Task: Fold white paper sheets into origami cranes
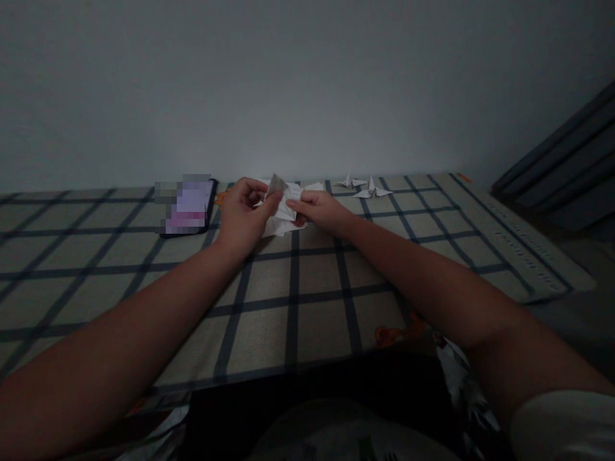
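Between my two hands is a folded piece of white paper (pixel 278 187), raised a little above the table. My left hand (pixel 246 210) pinches its left side between thumb and fingers. At the paper's right edge, my right hand (pixel 321 210) is closed on it, thumb on top and fingertips curled beneath. More white paper sheets (pixel 278 226) lie on the cloth under and behind my hands, partly covered by them. To the right of my right hand stand two folded paper cranes, one nearer (pixel 372 190) and one farther back (pixel 349 182).
A phone (pixel 189 205) with a lit, blurred screen lies left of my hands. The checked tablecloth (pixel 317 275) covers the table, which meets a plain wall (pixel 307 83). An orange patch (pixel 391 335) shows at the near edge. Dark folded fabric (pixel 571 160) hangs at right.
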Motion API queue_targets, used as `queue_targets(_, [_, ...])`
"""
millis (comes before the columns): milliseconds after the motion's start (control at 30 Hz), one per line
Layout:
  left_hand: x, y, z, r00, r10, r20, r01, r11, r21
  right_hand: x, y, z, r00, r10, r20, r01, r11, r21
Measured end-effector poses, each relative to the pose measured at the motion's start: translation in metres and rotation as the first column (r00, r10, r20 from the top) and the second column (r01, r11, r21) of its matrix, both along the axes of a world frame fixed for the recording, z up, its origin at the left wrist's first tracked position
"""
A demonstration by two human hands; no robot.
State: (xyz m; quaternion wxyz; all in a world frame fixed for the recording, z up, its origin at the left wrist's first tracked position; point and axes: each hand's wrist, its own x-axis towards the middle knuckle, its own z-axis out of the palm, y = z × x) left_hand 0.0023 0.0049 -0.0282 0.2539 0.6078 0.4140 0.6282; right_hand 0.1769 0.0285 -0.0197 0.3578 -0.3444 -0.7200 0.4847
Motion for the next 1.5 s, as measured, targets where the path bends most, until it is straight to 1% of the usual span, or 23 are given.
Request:
queue_targets(100, [0.0,0.001,0.0,1.0,0.017,0.002,-0.017,1.0,0.003,0.0,0.002,-0.001,0.999,0.023,-0.025,-0.023,1.0,-0.012])
queue_targets(233, [-0.002,0.004,-0.002,0.999,0.043,0.029,-0.043,0.999,0.025,-0.001,0.004,-0.002,0.996,0.054,-0.073,-0.058,0.996,-0.061])
queue_targets(433, [-0.002,0.004,-0.002,0.998,0.011,0.068,-0.012,1.0,0.017,-0.001,0.002,0.0,0.984,0.063,-0.169,-0.087,0.987,-0.136])
queue_targets(567, [-0.001,0.002,0.0,0.999,-0.013,0.047,0.013,1.0,-0.001,-0.002,0.0,0.001,0.981,0.033,-0.189,-0.074,0.974,-0.213])
queue_targets(633, [-0.001,0.0,0.0,0.998,-0.045,0.041,0.046,0.999,-0.016,-0.002,0.0,-0.001,0.984,0.023,-0.179,-0.058,0.98,-0.193])
queue_targets(733, [0.0,0.0,-0.002,0.994,-0.102,0.049,0.104,0.994,-0.025,-0.001,0.003,-0.005,0.991,0.041,-0.128,-0.056,0.992,-0.116])
queue_targets(833, [0.0,0.003,-0.005,0.99,-0.129,0.055,0.129,0.992,-0.003,0.001,0.008,-0.009,0.994,0.055,-0.095,-0.06,0.997,-0.05])
queue_targets(933, [-0.001,0.006,-0.008,0.985,-0.16,0.058,0.16,0.987,0.008,0.003,0.009,-0.01,0.996,0.02,-0.085,-0.019,1.0,0.005])
queue_targets(1033, [0.0,0.006,-0.009,0.976,-0.206,0.074,0.209,0.977,-0.038,0.003,0.008,-0.009,0.987,-0.028,-0.159,0.027,1.0,-0.003])
queue_targets(1100, [0.001,0.005,-0.009,0.974,-0.211,0.082,0.216,0.975,-0.059,0.002,0.008,-0.008,0.978,-0.041,-0.205,0.04,0.999,-0.011])
queue_targets(1233, [0.0,0.004,-0.006,0.974,-0.206,0.09,0.214,0.973,-0.091,0.001,0.011,-0.009,0.976,-0.066,-0.208,0.055,0.997,-0.057])
queue_targets(1400, [-0.002,0.004,-0.003,0.972,-0.217,0.089,0.227,0.965,-0.133,0.001,0.015,-0.011,0.96,-0.034,-0.278,0.002,0.994,-0.113])
queue_targets(1500, [-0.001,0.002,-0.001,0.972,-0.222,0.079,0.232,0.96,-0.155,0.003,0.015,-0.012,0.974,-0.004,-0.226,-0.03,0.989,-0.147])
